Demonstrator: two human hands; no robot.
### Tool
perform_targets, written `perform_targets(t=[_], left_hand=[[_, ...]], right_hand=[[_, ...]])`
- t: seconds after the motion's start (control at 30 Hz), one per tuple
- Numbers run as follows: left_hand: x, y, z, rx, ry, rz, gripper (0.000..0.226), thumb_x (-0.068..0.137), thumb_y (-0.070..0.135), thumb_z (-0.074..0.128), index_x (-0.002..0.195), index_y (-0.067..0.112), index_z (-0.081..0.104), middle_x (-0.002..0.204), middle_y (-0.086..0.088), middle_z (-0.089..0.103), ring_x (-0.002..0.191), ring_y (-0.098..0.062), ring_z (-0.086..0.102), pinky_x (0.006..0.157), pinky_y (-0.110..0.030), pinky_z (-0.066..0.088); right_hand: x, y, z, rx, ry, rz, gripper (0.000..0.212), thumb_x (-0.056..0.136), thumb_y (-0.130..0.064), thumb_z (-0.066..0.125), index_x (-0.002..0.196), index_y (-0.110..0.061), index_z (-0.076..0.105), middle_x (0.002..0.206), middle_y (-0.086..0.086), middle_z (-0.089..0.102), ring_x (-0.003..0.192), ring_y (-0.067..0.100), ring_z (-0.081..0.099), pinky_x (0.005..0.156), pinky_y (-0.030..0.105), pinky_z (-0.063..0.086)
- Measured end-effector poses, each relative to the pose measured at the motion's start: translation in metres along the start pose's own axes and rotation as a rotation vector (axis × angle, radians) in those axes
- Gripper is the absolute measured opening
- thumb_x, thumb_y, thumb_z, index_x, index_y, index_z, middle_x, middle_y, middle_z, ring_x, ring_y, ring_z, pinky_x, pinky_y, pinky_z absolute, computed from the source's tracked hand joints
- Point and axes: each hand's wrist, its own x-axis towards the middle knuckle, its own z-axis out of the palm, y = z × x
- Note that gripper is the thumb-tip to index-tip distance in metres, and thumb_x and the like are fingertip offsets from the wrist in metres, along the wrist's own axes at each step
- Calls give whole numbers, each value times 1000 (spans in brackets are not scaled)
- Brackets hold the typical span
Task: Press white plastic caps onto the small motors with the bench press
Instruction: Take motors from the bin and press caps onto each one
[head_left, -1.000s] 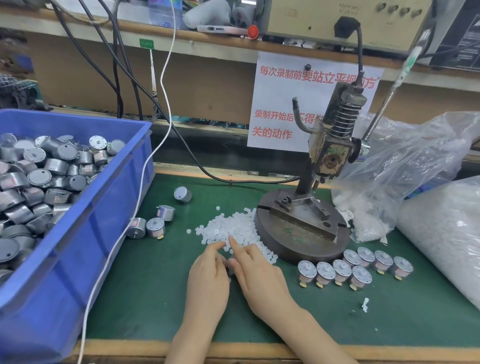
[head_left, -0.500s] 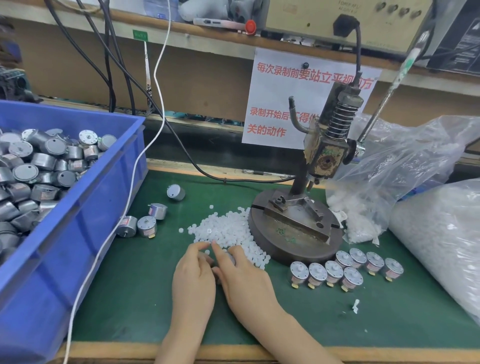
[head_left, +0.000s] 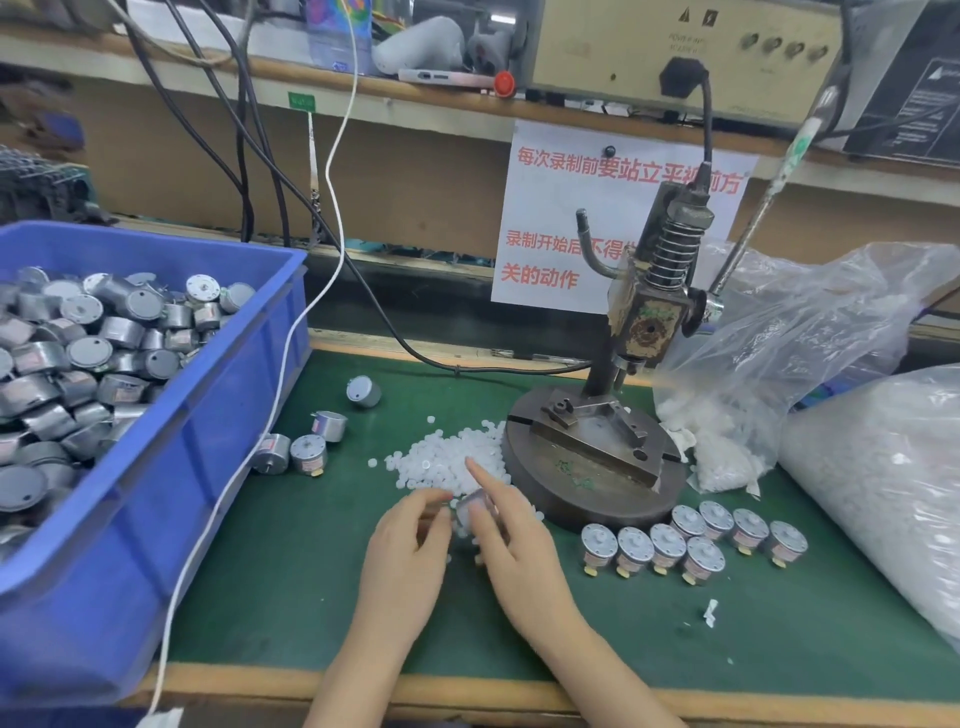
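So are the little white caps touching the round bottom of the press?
Touching. The head view shows the pile of white caps lying right against the left rim of the bench press's round base, with no green mat between them.

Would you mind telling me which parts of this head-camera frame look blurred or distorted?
Head view: left hand, right hand and the motor between them are motion-smeared; bench press and sign look sharp. Same view: the wide lens slightly bows the shelf edge.
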Motion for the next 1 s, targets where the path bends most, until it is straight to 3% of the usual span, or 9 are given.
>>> perform_targets(t=[0.07, 0.17, 0.3, 0.53, 0.6, 0.67, 0.73, 0.83, 1.0], left_hand=[[-1, 2, 0, 13, -84, 18, 25, 91, 14, 52, 91, 38, 58, 90, 15, 64, 87, 1, 57, 72, -7, 40], [-4, 3, 1, -7, -182, 38, 35, 86, 10, 58, 101, 42, 56, 88, 12, 65, 83, 4, 58, 72, -6, 41], [-4, 0, 5, 89, -174, 83, 41, 78, 23, 69, 112, 38, 54, 96, 10, 63, 89, 0, 58, 76, -11, 43], [0, -2, 5, 102, -106, 103, 31, 79, 21, 69, 98, 42, 56, 99, 13, 62, 90, 9, 52, 74, -4, 38], [1, -3, 5, 78, -104, 85, 31, 82, 19, 67, 95, 43, 52, 101, 12, 61, 91, 8, 53, 74, -4, 38], [2, -4, 5, 55, -81, 60, 32, 84, 18, 65, 93, 43, 48, 102, 9, 59, 87, 2, 55, 72, -5, 39], [3, -5, 5, 25, -71, 31, 29, 85, 19, 63, 91, 42, 47, 102, 6, 59, 85, -5, 57, 73, -12, 42], [3, -7, 5, 26, -64, 26, 27, 86, 20, 62, 90, 41, 47, 100, 6, 57, 83, -4, 55, 72, -14, 42], [2, -9, 5, 52, -72, 54, 29, 86, 18, 61, 89, 42, 45, 96, 11, 53, 91, 1, 49, 71, 0, 34]], right_hand=[[-1, 0, -2, 243, 54, 101, 38, 98, -23, 45, 120, -54, 45, 71, -15, 53, 61, 2, 48, 58, 15, 43], [1, 1, -5, 360, 86, 162, 33, 97, -24, 45, 116, -50, 53, 51, -10, 51, 47, 7, 45, 45, 19, 41], [1, 0, -5, 350, 125, 158, 29, 96, -21, 48, 108, -44, 60, 54, -5, 55, 41, 10, 42, 42, 21, 38], [2, 0, -2, 367, 86, 159, 27, 97, -17, 47, 108, -38, 61, 54, -7, 55, 46, 6, 49, 42, 20, 41], [1, 2, -2, 350, 66, 159, 33, 98, -12, 43, 114, -36, 58, 68, -6, 57, 50, 6, 50, 44, 20, 42], [0, 3, -2, 300, 41, 146, 47, 95, -3, 38, 117, -42, 52, 98, -4, 55, 60, 6, 52, 50, 22, 44], [-2, 4, -2, 195, 26, 81, 59, 85, 0, 38, 118, -49, 45, 118, -13, 46, 70, 6, 52, 62, 23, 47], [-3, 5, 1, -32, 25, -37, 63, 81, 1, 51, 118, -50, 43, 126, -23, 36, 74, 2, 51, 70, 13, 42], [1, 9, 4, -206, 27, -109, 49, 82, -2, 56, 128, -18, 50, 118, -22, 36, 101, -12, 40, 82, 4, 35]])
